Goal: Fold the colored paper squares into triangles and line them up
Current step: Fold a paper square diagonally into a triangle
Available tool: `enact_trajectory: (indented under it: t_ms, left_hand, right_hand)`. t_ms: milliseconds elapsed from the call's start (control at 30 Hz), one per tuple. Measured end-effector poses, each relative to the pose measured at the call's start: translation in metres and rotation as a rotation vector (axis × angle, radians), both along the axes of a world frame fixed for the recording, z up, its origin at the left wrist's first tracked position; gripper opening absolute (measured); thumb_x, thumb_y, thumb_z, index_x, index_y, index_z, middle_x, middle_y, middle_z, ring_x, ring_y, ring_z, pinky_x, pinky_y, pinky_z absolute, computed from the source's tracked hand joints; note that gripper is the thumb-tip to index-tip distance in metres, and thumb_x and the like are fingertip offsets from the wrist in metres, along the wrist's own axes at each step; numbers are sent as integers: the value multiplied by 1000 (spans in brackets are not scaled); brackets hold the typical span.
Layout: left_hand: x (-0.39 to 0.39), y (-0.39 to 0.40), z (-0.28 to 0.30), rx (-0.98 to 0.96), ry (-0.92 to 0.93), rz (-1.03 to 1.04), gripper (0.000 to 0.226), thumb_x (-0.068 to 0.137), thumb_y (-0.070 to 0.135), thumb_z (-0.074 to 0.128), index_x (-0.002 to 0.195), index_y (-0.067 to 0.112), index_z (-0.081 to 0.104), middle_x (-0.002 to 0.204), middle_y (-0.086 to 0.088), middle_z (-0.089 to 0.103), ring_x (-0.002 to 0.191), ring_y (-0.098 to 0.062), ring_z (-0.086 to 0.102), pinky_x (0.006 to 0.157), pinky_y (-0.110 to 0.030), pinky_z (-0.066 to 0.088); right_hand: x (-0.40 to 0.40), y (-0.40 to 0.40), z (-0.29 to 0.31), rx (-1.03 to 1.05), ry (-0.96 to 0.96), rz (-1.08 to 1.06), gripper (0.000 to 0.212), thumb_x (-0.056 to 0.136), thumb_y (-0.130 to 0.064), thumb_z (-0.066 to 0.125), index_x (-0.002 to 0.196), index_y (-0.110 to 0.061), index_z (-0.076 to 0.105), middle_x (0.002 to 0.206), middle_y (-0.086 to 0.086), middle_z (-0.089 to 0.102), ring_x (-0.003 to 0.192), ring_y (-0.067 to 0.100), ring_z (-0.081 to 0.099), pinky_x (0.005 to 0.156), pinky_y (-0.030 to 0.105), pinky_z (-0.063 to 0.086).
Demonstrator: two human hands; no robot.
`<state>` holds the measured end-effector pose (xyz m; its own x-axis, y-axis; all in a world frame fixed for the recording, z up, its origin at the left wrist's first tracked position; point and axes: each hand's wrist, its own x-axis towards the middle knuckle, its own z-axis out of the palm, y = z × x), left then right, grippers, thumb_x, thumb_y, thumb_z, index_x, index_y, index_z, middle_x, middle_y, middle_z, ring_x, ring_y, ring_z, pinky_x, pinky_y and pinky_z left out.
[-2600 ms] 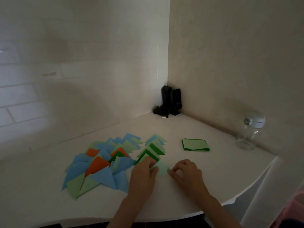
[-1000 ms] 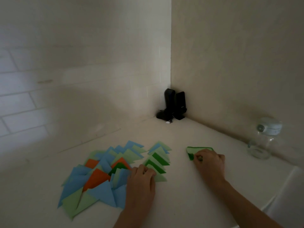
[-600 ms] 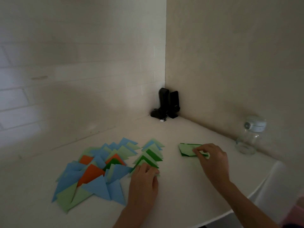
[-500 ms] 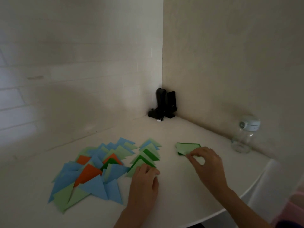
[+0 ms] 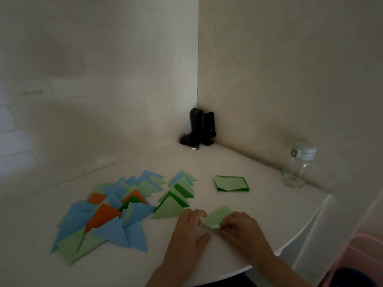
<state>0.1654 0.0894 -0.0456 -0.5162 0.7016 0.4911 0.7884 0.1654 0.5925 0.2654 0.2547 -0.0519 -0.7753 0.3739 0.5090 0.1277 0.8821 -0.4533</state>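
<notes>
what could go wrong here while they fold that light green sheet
1. The light green sheet is held only at its near corner by the left hand and right hand, so the corners may not meet and the crease may come out skewed.
2. The left hand lies right beside the row of green triangles; a nudge might knock it out of line.

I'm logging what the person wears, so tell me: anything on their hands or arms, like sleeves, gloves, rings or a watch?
Nothing shows. The left hand and right hand are bare, without gloves; both forearms are uncovered to the frame's edge. No watch or ring is visible, though the picture is dim.
</notes>
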Motion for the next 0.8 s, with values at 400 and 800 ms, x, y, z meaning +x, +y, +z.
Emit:
enact_trajectory:
  t_ms: [400,800]
  left_hand:
    - [-6,13,-5,6,-43,44,19,82,48,53,78,29,59,85,19,45,86,0,46,75,-11,36]
    - [-11,25,1,-12,-261,165,18,64,18,76,65,27,60,67,8,58,67,-8,54,62,-16,41]
  right_hand:
    - [-5,-4,5,-63,-15,-30,33,72,-56,54,61,-28,66,65,-23,54,63,1,55,61,18,40]
    - [-7,-8,13,-277,-98,-75,28,62,-45,77,70,-36,52,70,-14,59,73,5,56,67,19,45]
